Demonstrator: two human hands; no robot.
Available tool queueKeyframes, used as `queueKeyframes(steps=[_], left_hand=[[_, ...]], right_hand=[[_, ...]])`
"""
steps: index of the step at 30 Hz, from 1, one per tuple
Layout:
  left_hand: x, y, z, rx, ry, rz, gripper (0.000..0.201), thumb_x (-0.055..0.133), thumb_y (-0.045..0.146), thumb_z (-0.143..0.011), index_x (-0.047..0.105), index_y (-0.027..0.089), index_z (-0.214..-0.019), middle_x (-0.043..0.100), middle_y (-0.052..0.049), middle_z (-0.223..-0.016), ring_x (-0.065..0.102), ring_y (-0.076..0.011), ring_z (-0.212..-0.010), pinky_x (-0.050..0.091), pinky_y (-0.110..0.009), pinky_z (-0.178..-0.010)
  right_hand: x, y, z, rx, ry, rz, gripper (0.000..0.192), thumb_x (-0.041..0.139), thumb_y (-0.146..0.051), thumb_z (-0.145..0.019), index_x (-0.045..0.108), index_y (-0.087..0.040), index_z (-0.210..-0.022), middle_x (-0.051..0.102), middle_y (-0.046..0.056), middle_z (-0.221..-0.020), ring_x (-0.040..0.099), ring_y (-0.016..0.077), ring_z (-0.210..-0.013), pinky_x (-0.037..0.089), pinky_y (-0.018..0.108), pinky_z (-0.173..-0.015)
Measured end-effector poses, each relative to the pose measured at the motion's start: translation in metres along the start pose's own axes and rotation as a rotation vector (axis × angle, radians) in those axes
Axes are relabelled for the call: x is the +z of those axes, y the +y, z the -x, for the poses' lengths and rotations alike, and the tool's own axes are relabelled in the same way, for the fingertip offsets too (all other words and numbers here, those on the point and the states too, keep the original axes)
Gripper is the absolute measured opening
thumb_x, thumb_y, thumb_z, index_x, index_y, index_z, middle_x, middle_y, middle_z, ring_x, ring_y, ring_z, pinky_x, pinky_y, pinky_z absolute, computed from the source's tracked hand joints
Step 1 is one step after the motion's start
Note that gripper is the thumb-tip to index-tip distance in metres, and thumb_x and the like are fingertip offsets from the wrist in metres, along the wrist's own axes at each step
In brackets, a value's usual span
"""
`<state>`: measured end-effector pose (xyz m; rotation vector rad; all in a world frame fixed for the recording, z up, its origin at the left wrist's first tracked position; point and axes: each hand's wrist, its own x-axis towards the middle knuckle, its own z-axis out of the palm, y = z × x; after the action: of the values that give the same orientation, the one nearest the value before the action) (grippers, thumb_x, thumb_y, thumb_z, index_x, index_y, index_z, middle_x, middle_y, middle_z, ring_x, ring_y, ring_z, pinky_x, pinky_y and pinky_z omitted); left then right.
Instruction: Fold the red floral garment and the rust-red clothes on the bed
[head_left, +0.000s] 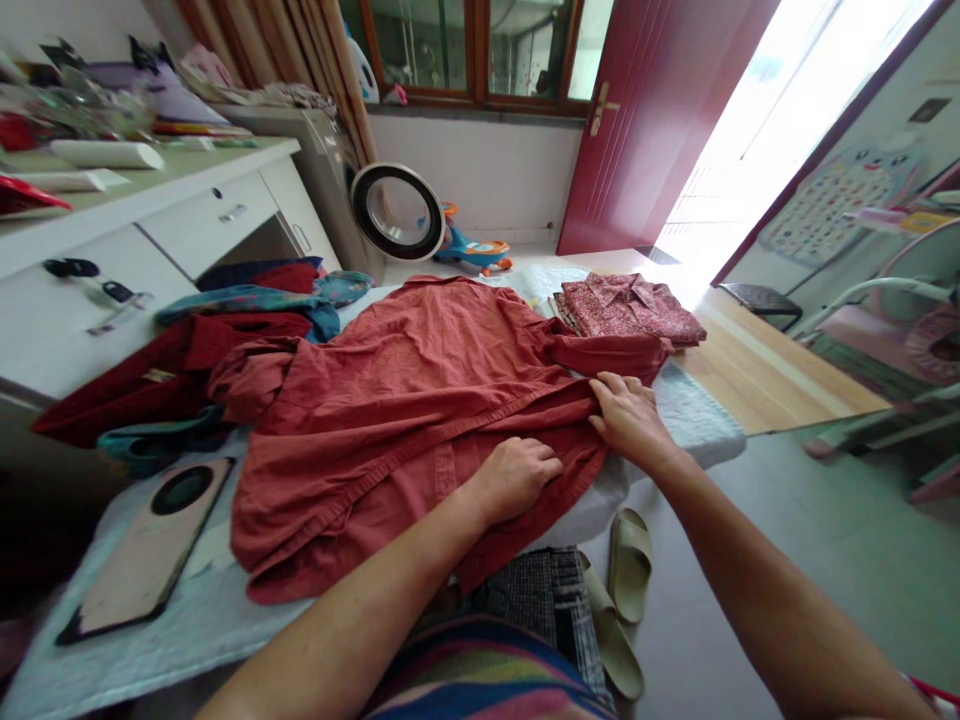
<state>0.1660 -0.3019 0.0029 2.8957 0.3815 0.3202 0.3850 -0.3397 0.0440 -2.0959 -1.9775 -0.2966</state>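
Observation:
A rust-red long-sleeved shirt [420, 360] lies spread and creased over the covered surface in front of me, its collar at the far end. My left hand [521, 478] rests on the near part, fingers curled down into the cloth. Farther right, my right hand [630, 415] has its fingers bent over the fabric by the side of the shirt, gripping it; the fingertips are partly hidden. One sleeve [611, 352] stretches out just beyond my right hand, and the other is bunched at the left.
Folded patterned shirts [630, 308] sit at the far right. Rumpled dark red and blue clothes [172, 365] lie left, with a phone [146, 550] nearer me. Green slippers [628, 565] are on the floor. A white drawer desk [202, 220] stands left; a washing machine door [397, 212] hangs ajar.

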Motion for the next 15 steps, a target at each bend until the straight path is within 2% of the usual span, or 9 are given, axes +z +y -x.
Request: queueKeyframes(steps=[2, 4, 6, 8, 9, 11, 15], left_hand=[[0.002, 0.004, 0.003, 0.001, 0.01, 0.023, 0.019, 0.047, 0.023, -0.095, 0.066, 0.02, -0.098, 0.067, -0.005, -0.095, 0.061, -0.0195, -0.091, 0.048, -0.031, -0.08], [0.004, 0.007, 0.006, -0.023, 0.034, 0.096, 0.02, 0.047, 0.022, -0.094, 0.065, 0.021, -0.103, 0.067, -0.005, -0.1, 0.061, -0.0193, -0.095, 0.049, -0.031, -0.082], [0.004, 0.006, 0.008, -0.069, 0.087, 0.226, 0.023, 0.046, 0.018, -0.093, 0.064, 0.021, -0.107, 0.066, -0.004, -0.108, 0.06, -0.0178, -0.1, 0.049, -0.029, -0.087], [0.004, 0.001, 0.01, -0.148, 0.163, 0.347, 0.026, 0.043, 0.012, -0.091, 0.064, 0.02, -0.106, 0.065, -0.005, -0.114, 0.06, -0.0163, -0.104, 0.049, -0.028, -0.093], [0.004, -0.004, 0.01, -0.202, 0.2, 0.377, 0.027, 0.042, 0.01, -0.09, 0.064, 0.018, -0.105, 0.066, -0.006, -0.114, 0.06, -0.0161, -0.106, 0.048, -0.029, -0.096], [0.001, -0.017, 0.011, -0.309, 0.243, 0.361, 0.03, 0.041, 0.007, -0.088, 0.064, 0.016, -0.107, 0.066, -0.008, -0.115, 0.06, -0.0172, -0.109, 0.047, -0.031, -0.101], [-0.013, -0.049, 0.006, -0.4, 0.213, 0.213, 0.044, 0.041, 0.005, -0.086, 0.057, 0.011, -0.126, 0.057, -0.013, -0.135, 0.05, -0.0201, -0.128, 0.036, -0.037, -0.114]], right_hand=[[-0.005, -0.011, 0.0, -0.041, 0.0, 0.015, 0.037, 0.061, -0.021, -0.08, 0.063, -0.015, -0.117, 0.055, 0.016, -0.131, 0.048, 0.034, -0.115, 0.04, 0.047, -0.096], [-0.008, -0.022, 0.001, -0.11, -0.01, -0.077, 0.023, 0.055, -0.017, -0.084, 0.067, -0.016, -0.105, 0.06, 0.014, -0.118, 0.052, 0.0282, -0.107, 0.042, 0.041, -0.093], [-0.007, -0.03, 0.003, -0.214, -0.126, -0.218, 0.02, 0.049, -0.012, -0.085, 0.067, -0.017, -0.091, 0.064, 0.009, -0.099, 0.057, 0.0213, -0.092, 0.044, 0.034, -0.087], [-0.003, -0.035, 0.005, -0.295, -0.268, -0.316, 0.022, 0.047, -0.009, -0.083, 0.066, -0.017, -0.089, 0.065, 0.006, -0.09, 0.059, 0.0185, -0.086, 0.046, 0.031, -0.083], [-0.001, -0.035, 0.006, -0.315, -0.307, -0.335, 0.023, 0.048, -0.009, -0.083, 0.067, -0.016, -0.093, 0.066, 0.007, -0.092, 0.06, 0.019, -0.088, 0.047, 0.032, -0.085], [0.004, -0.033, 0.007, -0.327, -0.306, -0.341, 0.03, 0.051, -0.012, -0.082, 0.065, -0.013, -0.109, 0.066, 0.011, -0.108, 0.059, 0.0223, -0.103, 0.045, 0.036, -0.094], [0.006, -0.025, 0.009, -0.341, -0.305, -0.351, 0.06, 0.063, -0.022, -0.078, 0.05, -0.012, -0.135, 0.05, 0.016, -0.141, 0.045, 0.0274, -0.13, 0.036, 0.043, -0.11]])
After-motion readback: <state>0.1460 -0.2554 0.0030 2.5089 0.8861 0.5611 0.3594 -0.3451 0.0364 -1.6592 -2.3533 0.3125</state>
